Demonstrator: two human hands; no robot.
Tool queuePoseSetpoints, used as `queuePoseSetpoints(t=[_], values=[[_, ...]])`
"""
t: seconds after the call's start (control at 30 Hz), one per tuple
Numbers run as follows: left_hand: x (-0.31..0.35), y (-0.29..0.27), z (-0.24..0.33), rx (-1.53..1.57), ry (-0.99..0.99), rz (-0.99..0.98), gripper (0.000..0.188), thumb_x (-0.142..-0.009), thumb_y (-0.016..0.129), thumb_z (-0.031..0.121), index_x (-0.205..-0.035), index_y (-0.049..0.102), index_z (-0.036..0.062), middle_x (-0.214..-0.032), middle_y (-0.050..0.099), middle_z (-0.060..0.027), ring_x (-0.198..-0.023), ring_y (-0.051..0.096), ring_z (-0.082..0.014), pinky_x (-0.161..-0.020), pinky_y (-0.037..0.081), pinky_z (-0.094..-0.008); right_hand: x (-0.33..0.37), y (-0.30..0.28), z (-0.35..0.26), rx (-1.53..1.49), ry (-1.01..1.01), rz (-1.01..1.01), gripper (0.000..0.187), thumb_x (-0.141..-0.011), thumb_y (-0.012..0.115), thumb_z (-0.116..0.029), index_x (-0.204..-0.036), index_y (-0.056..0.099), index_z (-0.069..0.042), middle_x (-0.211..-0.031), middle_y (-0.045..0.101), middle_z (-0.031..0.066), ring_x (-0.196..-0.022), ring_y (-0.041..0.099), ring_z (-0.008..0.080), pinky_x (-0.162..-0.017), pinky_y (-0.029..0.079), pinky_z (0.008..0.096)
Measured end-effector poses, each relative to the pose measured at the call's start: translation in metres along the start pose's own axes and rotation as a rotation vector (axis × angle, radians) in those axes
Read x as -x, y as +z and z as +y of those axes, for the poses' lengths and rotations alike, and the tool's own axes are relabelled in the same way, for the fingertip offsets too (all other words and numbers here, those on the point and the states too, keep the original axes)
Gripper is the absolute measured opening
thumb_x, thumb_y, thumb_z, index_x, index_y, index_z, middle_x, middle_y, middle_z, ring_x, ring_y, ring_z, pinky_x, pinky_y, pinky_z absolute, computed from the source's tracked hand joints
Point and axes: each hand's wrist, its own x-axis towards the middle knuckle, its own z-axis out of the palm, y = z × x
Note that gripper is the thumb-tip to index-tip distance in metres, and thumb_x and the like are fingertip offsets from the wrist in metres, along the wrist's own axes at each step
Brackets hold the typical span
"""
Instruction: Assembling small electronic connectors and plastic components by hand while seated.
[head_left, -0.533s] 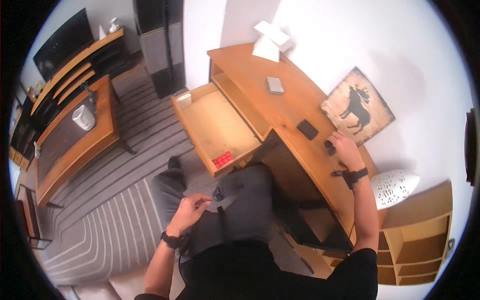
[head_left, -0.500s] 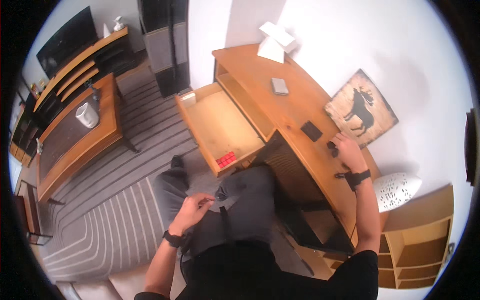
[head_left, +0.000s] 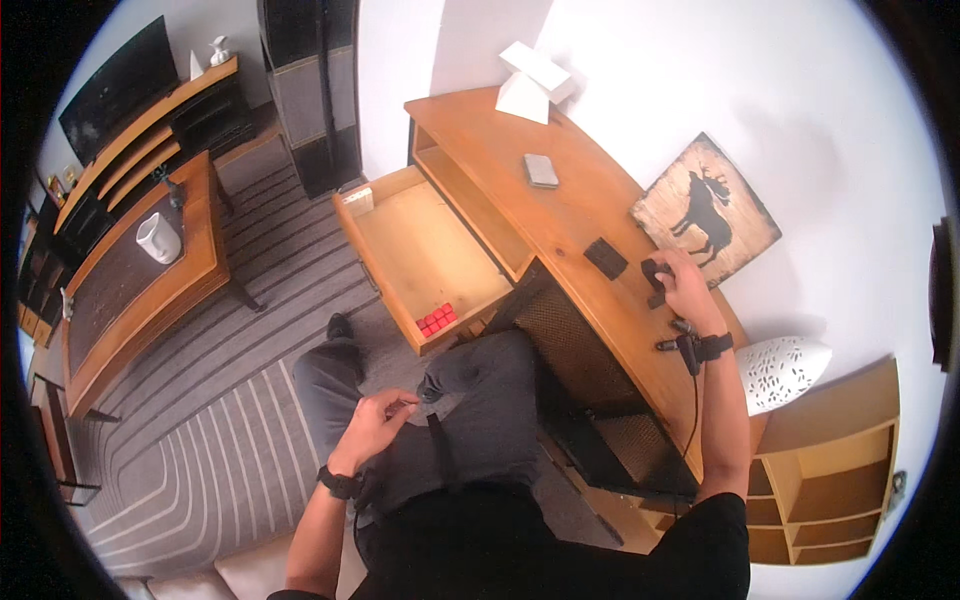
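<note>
On the wooden cabinet top (head_left: 560, 215), my right hand (head_left: 690, 292) is closed on a small black object (head_left: 655, 272), held just in front of the leaning deer picture (head_left: 708, 212). Its exact kind is not clear. A dark square piece (head_left: 605, 258) lies flat to the left of that hand. My left hand (head_left: 372, 428) hovers over my lap with thumb and fingers pinched together; whatever is between them, if anything, is too small to make out. The pulled-out drawer (head_left: 385, 285) holds a cluster of red cubes (head_left: 436, 320) near its front corner and a white block (head_left: 357, 201) at its far end.
A grey square item (head_left: 540, 171) and a white angular ornament (head_left: 530, 85) stand farther back on the cabinet. Beside my right forearm are a pierced white lamp (head_left: 785, 372) and a wooden shelf unit (head_left: 825, 490). A coffee table (head_left: 200, 235) with a white vase (head_left: 158, 239) stands left.
The view has shifted slightly, moving the room leftward in the picture. My right hand has turned a little toward the deer picture, showing more of the black object. My left fingers have drawn closer together.
</note>
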Motion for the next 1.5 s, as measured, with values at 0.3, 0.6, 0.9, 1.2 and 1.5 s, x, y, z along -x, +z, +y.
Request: queuePoseSetpoints(t=[0.3, 0.6, 0.9, 1.2, 1.5], values=[[0.0, 0.005, -0.006, 0.022, -0.004, -0.002, 0.019, -0.097, 0.07, 0.006, -0.114, 0.074, -0.0012, -0.099, 0.076, -0.0162, -0.089, 0.076, -0.0234, -0.083, 0.059, -0.0348, 0.011, -0.042, 0.069, -0.323, 0.3, 0.273, 0.036, -0.102, 0.056, -0.009, -0.136, 0.064, -0.006, -0.103, 0.061, 0.0093, -0.107, 0.059, 0.0209, -0.097, 0.048, 0.0351], [-0.003, 0.008, 0.001, 0.011, -0.023, -0.034, 0.018, -0.097, 0.07, 0.006, -0.113, 0.074, -0.002, -0.096, 0.076, -0.0148, -0.089, 0.076, -0.0212, -0.081, 0.058, -0.0336, 0.024, -0.034, 0.059, -0.083, 0.318, 0.071, 0.034, -0.101, 0.07, -0.029, -0.11, 0.07, 0.003, -0.103, 0.068, 0.0211, -0.1, 0.066, 0.0332, -0.09, 0.051, 0.0411], [0.0, 0.005, 0.002, -0.012, -0.013, -0.021, 0.018, -0.098, 0.069, 0.007, -0.113, 0.073, -0.0013, -0.1, 0.077, -0.015, -0.089, 0.076, -0.022, -0.082, 0.059, -0.0338, 0.036, -0.01, 0.068, 0.185, 0.023, 0.072, 0.039, -0.072, 0.066, 0.014, -0.107, 0.07, -0.003, -0.122, 0.062, 0.0131, -0.111, 0.065, 0.043, -0.096, 0.052, 0.0485], [0.001, 0.007, -0.002, 0.005, -0.01, -0.017, 0.018, -0.098, 0.069, 0.009, -0.113, 0.073, -0.0011, -0.101, 0.077, -0.0152, -0.088, 0.076, -0.0226, -0.081, 0.059, -0.0339, 0.04, -0.001, 0.07, 0.122, 0.133, 0.056, 0.039, -0.074, 0.066, 0.01, -0.111, 0.067, -0.002, -0.121, 0.064, 0.0164, -0.114, 0.063, 0.0426, -0.096, 0.051, 0.046], [0.0, 0.005, 0.006, -0.023, -0.02, -0.032, 0.017, -0.098, 0.069, 0.008, -0.112, 0.074, -0.0012, -0.102, 0.077, -0.0157, -0.088, 0.076, -0.0239, -0.081, 0.059, -0.0349, 0.041, -0.02, 0.028, 0.028, 0.303, 0.163, 0.029, -0.092, 0.074, -0.007, -0.119, 0.063, -0.002, -0.104, 0.071, 0.0222, -0.092, 0.07, 0.0375, -0.084, 0.055, 0.0396]])
